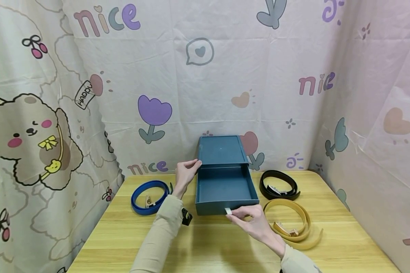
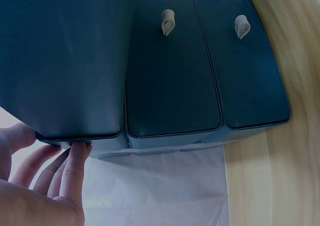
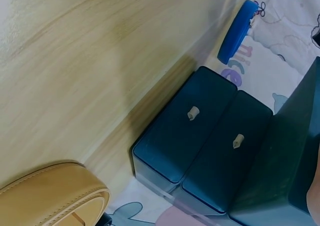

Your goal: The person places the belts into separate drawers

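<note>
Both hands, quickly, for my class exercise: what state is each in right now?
Left hand: open, touching the upper left corner of the box.
Right hand: closed, pinching the white tab of the open drawer.

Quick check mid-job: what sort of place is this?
Probably a curtained-off tabletop workspace: cartoon-print curtains hang behind and beside a wood-grain table, which holds a three-drawer organizer and coiled belts.
</note>
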{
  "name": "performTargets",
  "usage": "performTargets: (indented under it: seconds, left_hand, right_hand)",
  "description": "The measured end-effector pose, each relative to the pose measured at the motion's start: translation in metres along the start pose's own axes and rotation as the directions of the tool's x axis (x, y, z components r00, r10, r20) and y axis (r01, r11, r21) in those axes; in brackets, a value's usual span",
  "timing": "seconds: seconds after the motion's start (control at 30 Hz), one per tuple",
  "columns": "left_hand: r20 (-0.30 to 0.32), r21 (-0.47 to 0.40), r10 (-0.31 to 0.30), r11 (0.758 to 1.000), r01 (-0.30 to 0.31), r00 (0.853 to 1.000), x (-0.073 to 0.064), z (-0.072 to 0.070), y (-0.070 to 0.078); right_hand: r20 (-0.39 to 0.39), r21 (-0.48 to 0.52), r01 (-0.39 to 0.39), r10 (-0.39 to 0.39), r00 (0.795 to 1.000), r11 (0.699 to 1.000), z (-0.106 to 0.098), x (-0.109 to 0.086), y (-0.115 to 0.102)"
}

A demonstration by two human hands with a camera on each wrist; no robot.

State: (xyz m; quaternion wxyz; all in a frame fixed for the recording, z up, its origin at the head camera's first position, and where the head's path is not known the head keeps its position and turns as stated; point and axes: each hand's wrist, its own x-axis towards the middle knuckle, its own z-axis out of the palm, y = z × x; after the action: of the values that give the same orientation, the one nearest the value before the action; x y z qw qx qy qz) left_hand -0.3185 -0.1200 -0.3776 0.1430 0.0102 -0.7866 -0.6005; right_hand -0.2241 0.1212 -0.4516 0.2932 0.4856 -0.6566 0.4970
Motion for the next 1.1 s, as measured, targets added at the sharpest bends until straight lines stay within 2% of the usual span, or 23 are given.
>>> performTargets:
  seconds: [0.37, 0.63, 1.1]
  left_hand:
    - [-0.009, -0.003, -0.001, 1.000, 0.001, 1.000, 0.002, 0.000, -0.002]
    - [-0.005, -0.005, -0.003, 1.000, 0.003, 1.000, 0.002, 0.000, -0.001]
    - [-0.017, -0.008, -0.004, 1.000, 0.004, 1.000, 0.003, 0.001, 0.000]
  right_hand:
    - [0.016, -0.073, 0.031, -0.030, 0.999, 0.997, -0.002, 0.001, -0.001]
    - [-0.022, -0.127, 0.040, -0.043, 0.999, 0.991, -0.009, 0.007, -0.004]
    - [-0.077, -0.099, 0.087, -0.095, 0.992, 0.991, -0.026, 0.024, -0.008]
